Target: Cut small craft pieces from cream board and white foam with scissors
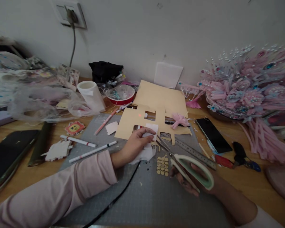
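My left hand (pixel 135 144) pinches a small white piece of paper (pixel 152 130) above the grey cutting mat (pixel 142 196), with more white paper (pixel 144 154) under the palm. My right hand (pixel 192 180) grips green-handled scissors (pixel 192 167); their blades (pixel 162 144) point up-left toward the white paper, slightly apart. A cluster of small tan cut-outs (pixel 162 164) lies on the mat between the two hands. A tan card sheet with cut-out slots (pixel 152 122) lies just beyond my left hand.
A metal ruler (pixel 192 148), a phone (pixel 213 134), white pens (pixel 92 151), a paper roll (pixel 91 95), a red bowl (pixel 121 95) and a pink beaded ornament (pixel 249 91) surround the mat. A black cable (pixel 114 199) crosses the mat. Bags clutter the left.
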Available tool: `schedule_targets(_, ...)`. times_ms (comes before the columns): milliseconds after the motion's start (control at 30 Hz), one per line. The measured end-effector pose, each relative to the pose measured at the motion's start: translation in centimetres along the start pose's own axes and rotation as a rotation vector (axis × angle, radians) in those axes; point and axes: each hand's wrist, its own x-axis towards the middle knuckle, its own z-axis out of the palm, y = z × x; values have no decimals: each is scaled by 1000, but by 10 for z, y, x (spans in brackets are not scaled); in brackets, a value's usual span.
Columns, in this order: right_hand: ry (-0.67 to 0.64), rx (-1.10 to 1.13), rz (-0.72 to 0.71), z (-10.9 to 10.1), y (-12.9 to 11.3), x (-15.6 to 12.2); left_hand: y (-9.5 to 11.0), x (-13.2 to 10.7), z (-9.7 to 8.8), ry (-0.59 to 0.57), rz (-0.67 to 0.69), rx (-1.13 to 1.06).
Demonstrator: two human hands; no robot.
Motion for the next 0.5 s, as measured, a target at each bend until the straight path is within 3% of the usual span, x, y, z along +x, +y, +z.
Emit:
schedule_targets(167, -66, -19, -47, -5, 2, -1, -1, 0, -1, -7, -28, -41)
schedule_targets(333, -46, 14, 92, -15, -7, -2, -2, 1, -2, 3, -44, -12)
schedule_targets(500, -18, -100, 125, -23, -13, -9, -1, 2, -3, -29, -80, -18)
